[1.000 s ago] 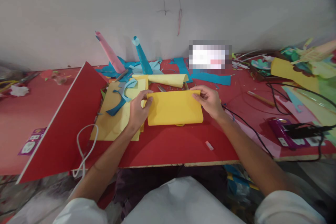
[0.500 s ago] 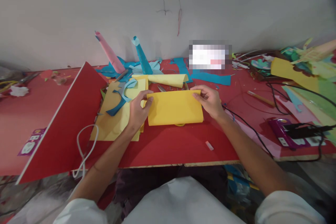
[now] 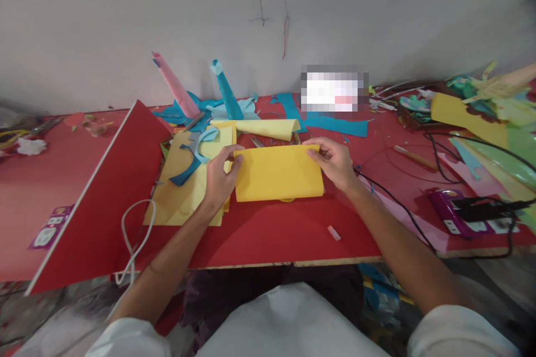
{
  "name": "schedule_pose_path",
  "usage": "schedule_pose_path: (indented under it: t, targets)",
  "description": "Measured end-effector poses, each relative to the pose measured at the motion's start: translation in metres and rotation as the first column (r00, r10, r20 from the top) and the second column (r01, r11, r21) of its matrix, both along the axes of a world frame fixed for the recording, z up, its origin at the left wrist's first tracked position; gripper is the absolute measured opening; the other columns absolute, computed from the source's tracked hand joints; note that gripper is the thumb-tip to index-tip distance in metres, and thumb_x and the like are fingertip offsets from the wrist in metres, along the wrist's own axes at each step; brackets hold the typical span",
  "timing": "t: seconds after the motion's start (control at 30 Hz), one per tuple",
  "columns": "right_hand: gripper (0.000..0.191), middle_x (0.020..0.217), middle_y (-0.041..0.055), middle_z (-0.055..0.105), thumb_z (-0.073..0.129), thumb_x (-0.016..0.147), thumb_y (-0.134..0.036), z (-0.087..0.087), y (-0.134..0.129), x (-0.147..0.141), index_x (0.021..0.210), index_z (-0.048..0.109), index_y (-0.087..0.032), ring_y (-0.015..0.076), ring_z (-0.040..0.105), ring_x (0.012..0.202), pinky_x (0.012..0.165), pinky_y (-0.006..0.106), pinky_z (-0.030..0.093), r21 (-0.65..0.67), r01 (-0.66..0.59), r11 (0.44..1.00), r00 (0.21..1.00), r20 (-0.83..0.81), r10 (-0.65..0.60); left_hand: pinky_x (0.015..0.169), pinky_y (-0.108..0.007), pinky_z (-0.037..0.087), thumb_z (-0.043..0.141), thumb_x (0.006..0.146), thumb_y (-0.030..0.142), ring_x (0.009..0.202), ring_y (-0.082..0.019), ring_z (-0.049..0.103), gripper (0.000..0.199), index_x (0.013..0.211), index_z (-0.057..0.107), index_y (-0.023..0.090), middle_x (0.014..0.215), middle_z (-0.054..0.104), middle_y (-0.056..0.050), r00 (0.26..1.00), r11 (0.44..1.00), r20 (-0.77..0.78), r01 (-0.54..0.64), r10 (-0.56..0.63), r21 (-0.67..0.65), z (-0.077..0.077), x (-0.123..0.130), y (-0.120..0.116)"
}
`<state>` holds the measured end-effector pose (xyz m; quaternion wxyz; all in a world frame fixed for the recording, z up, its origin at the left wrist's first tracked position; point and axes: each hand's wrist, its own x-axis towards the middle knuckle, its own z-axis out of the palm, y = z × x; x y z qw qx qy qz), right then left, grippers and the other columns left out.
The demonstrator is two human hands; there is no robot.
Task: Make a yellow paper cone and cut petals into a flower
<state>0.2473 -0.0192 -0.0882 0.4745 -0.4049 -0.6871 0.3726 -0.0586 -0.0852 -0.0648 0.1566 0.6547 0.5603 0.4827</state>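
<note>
A bright yellow sheet of paper (image 3: 278,174), bent over on itself, is stretched between my two hands above the red table (image 3: 268,240). At its upper left corner my left hand (image 3: 221,174) pinches it between thumb and fingers. The upper right corner is gripped by my right hand (image 3: 333,163) in the same way. Just behind it lies a pale yellow paper roll (image 3: 268,128). Left of it are flat yellow sheets (image 3: 180,195) with curved blue paper cutouts (image 3: 186,172) on top. A small pink eraser-like block (image 3: 334,232) rests in front of my right hand.
A red divider panel (image 3: 113,189) stands at the left, with a looped white cable (image 3: 138,234) beside it. Pink (image 3: 176,86) and blue (image 3: 227,89) paper cones stand near the wall. Rightward lie a pencil (image 3: 414,157), black cables, a purple power strip (image 3: 450,212) and paper scraps.
</note>
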Motion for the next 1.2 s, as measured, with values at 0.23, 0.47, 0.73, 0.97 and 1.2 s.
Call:
schedule_pose_path:
  t: [0.23, 0.47, 0.73, 0.97, 1.2]
  targets:
    - [0.045, 0.106, 0.0087, 0.082, 0.073, 0.093, -0.067, 0.000, 0.000, 0.000, 0.109, 0.077, -0.026, 0.0253, 0.077, 0.088, 0.067, 0.035, 0.059, -0.008, 0.005, 1.000, 1.000, 0.012, -0.005, 0.082, -0.030, 0.053, 0.061, 0.100, 0.030, 0.084, -0.016, 0.066, 0.017, 0.110, 0.073, 0.023, 0.102, 0.076, -0.003, 1.000, 1.000, 0.012, -0.009, 0.009, -0.003, -0.001, 0.000, 0.001]
    - [0.043, 0.108, 0.0089, 0.082, 0.071, 0.095, -0.065, -0.001, -0.003, -0.002, 0.111, 0.077, -0.025, 0.0238, 0.077, 0.086, 0.067, 0.033, 0.058, 0.010, 0.003, 1.000, 1.000, 0.026, -0.004, 0.061, -0.026, 0.041, 0.061, 0.101, 0.029, 0.063, -0.012, 0.049, 0.019, 0.113, 0.074, 0.022, 0.074, 0.055, 0.003, 1.000, 0.999, 0.023, -0.009, 0.010, -0.041, -0.004, -0.004, 0.003]
    - [0.044, 0.101, 0.0085, 0.081, 0.073, 0.093, -0.063, -0.003, -0.001, -0.002, 0.109, 0.077, -0.022, 0.0214, 0.074, 0.079, 0.063, 0.031, 0.053, 0.010, 0.017, 1.000, 1.000, -0.001, -0.017, 0.059, -0.024, 0.038, 0.062, 0.100, 0.028, 0.063, -0.010, 0.049, 0.020, 0.115, 0.074, 0.020, 0.074, 0.054, 0.003, 1.000, 0.999, 0.019, 0.004, -0.004, -0.044, -0.003, -0.003, 0.004]
    - [0.043, 0.088, 0.0067, 0.077, 0.066, 0.099, -0.063, 0.001, -0.004, -0.002, 0.106, 0.079, -0.022, 0.0176, 0.063, 0.066, 0.057, 0.030, 0.043, 0.042, 0.054, 0.998, 0.998, 0.033, -0.055, 0.059, -0.024, 0.038, 0.061, 0.100, 0.027, 0.061, -0.010, 0.048, 0.018, 0.112, 0.074, 0.020, 0.073, 0.053, 0.003, 1.000, 0.999, 0.024, 0.011, -0.010, -0.030, -0.005, -0.003, 0.003]
    - [0.043, 0.092, 0.0082, 0.078, 0.066, 0.099, -0.062, 0.002, -0.006, -0.002, 0.108, 0.078, -0.021, 0.0190, 0.065, 0.071, 0.057, 0.030, 0.042, 0.008, 0.031, 0.999, 0.999, 0.028, -0.031, 0.055, -0.025, 0.034, 0.062, 0.102, 0.030, 0.060, -0.010, 0.044, 0.022, 0.119, 0.073, 0.022, 0.074, 0.051, 0.003, 0.998, 0.998, 0.034, 0.050, -0.049, -0.037, -0.005, -0.011, 0.007]
